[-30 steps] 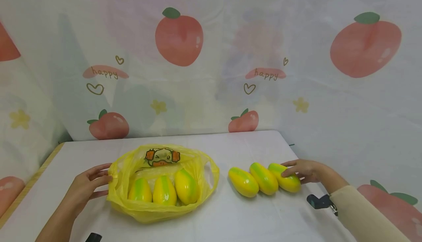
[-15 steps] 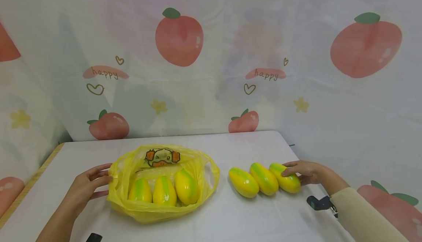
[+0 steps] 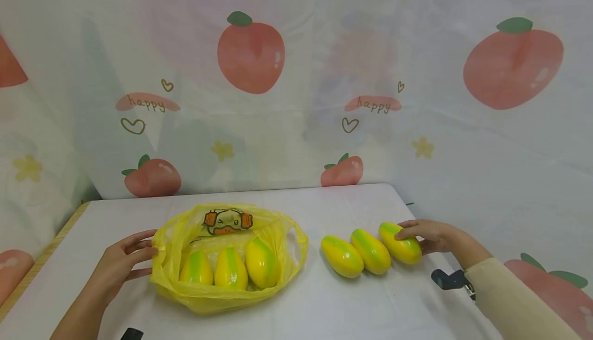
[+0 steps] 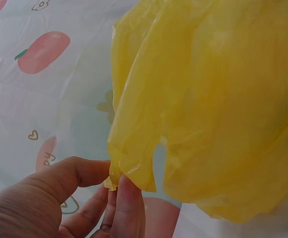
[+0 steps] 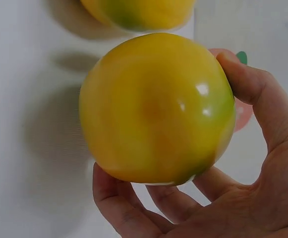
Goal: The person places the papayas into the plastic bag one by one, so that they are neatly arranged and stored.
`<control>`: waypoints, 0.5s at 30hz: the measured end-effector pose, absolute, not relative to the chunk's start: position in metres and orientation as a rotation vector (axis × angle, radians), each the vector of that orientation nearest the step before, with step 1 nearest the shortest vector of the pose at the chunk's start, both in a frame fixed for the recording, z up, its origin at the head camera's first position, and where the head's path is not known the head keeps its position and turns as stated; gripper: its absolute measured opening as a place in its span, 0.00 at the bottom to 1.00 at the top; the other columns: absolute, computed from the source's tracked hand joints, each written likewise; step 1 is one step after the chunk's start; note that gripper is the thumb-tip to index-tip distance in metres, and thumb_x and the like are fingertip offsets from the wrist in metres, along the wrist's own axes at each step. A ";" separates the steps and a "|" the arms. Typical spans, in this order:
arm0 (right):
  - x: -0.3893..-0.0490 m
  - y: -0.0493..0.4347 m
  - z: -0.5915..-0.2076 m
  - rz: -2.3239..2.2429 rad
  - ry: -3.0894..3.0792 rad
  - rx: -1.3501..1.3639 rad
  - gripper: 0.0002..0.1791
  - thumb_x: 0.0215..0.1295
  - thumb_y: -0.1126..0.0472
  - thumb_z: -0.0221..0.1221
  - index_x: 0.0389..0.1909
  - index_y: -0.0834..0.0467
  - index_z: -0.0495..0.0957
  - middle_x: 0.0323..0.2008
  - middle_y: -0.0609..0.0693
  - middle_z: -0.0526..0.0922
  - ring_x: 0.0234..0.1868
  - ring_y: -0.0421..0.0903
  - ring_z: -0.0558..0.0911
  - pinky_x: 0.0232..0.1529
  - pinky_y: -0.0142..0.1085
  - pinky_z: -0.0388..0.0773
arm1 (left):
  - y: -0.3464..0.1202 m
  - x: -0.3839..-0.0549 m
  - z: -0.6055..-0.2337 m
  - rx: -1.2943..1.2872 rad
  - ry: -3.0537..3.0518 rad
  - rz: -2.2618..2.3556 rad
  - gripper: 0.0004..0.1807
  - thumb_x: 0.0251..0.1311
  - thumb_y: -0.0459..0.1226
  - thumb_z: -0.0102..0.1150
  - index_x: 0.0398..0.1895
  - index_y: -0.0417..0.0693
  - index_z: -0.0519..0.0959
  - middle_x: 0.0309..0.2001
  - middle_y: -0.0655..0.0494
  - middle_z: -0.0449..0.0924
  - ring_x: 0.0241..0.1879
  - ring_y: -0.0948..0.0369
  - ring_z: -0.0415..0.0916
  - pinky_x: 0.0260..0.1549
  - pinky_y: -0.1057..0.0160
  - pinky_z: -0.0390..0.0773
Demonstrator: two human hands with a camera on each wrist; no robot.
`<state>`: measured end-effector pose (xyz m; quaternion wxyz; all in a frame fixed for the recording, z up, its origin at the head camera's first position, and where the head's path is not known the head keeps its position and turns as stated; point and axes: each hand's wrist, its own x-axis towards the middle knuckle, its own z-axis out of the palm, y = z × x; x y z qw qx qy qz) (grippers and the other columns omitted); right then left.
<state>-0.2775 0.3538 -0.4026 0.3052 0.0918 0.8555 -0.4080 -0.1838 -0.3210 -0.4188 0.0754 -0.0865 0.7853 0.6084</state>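
The left hand point(image 3: 117, 263) and right hand point(image 3: 433, 233) are bare. A cream sleeve point(image 3: 519, 296) fills the lower right; by its cuff sits a dark, angular gadget point(image 3: 447, 280) with a silvery part point(image 3: 470, 292). A black, blocky piece point(image 3: 132, 334) shows bottom left.

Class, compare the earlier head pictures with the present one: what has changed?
The right hand and the rightmost mango it grips moved slightly upward in the head view. The left hand pinching the yellow plastic bag, the three mangoes inside and the other two loose mangoes stayed put.
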 end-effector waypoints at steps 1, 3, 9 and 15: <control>-0.278 0.353 -0.400 -1.081 2.269 0.237 0.48 0.64 0.49 0.63 0.73 0.71 0.50 0.66 0.75 0.57 0.53 0.61 0.78 0.55 0.50 0.81 | -0.321 -0.184 -0.419 -0.259 2.357 1.823 0.39 0.63 0.46 0.64 0.73 0.41 0.61 0.44 0.69 0.77 0.40 0.74 0.78 0.42 0.60 0.86; -0.279 0.350 -0.394 -1.085 2.274 0.228 0.48 0.64 0.49 0.62 0.73 0.71 0.49 0.67 0.75 0.57 0.53 0.61 0.78 0.55 0.50 0.81 | -0.321 -0.184 -0.418 -0.251 2.360 1.818 0.39 0.63 0.46 0.64 0.73 0.41 0.60 0.45 0.68 0.77 0.40 0.74 0.78 0.42 0.60 0.86; -0.280 0.338 -0.374 -1.085 2.302 0.167 0.48 0.66 0.47 0.60 0.73 0.72 0.48 0.66 0.74 0.59 0.56 0.65 0.76 0.56 0.52 0.80 | -0.320 -0.183 -0.418 -0.279 2.383 1.779 0.41 0.63 0.48 0.64 0.74 0.40 0.59 0.49 0.62 0.75 0.40 0.74 0.77 0.43 0.60 0.86; -0.281 0.314 -0.354 -1.084 2.329 0.114 0.48 0.66 0.46 0.60 0.73 0.70 0.49 0.65 0.72 0.62 0.53 0.59 0.79 0.55 0.49 0.81 | -0.319 -0.183 -0.418 -0.277 2.382 1.779 0.41 0.63 0.48 0.64 0.74 0.41 0.59 0.49 0.62 0.76 0.40 0.74 0.78 0.43 0.60 0.86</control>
